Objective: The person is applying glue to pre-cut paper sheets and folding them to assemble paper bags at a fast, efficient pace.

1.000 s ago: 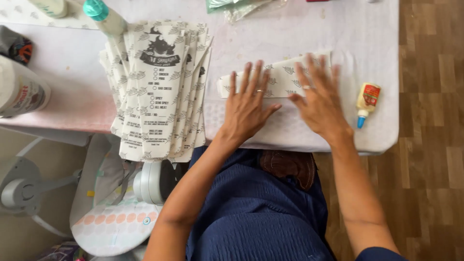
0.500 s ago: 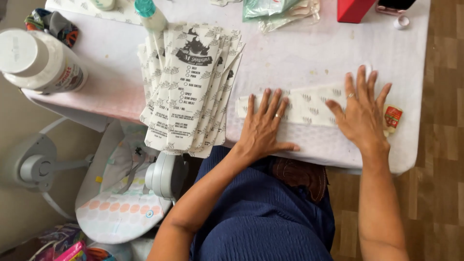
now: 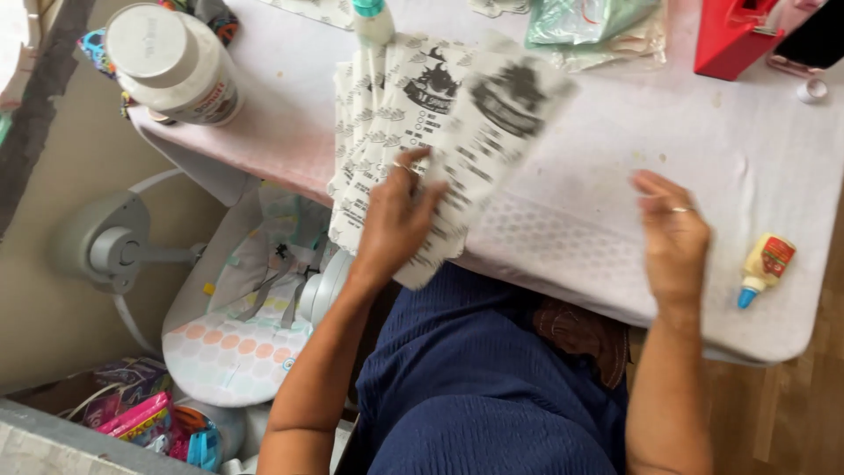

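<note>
Paper bag (image 3: 492,141), white with black print and blurred by motion, is being gripped by the left hand (image 3: 396,224), lying tilted over the stack of printed bags (image 3: 378,114) near the table's (image 3: 615,176) front edge. Right hand (image 3: 673,233) is hovering open above bare tabletop (holding nothing), well apart from the bag. Farther out are sitting a small glue bottle (image 3: 763,268), a white jar (image 3: 176,66) and a red box (image 3: 734,35).
</note>
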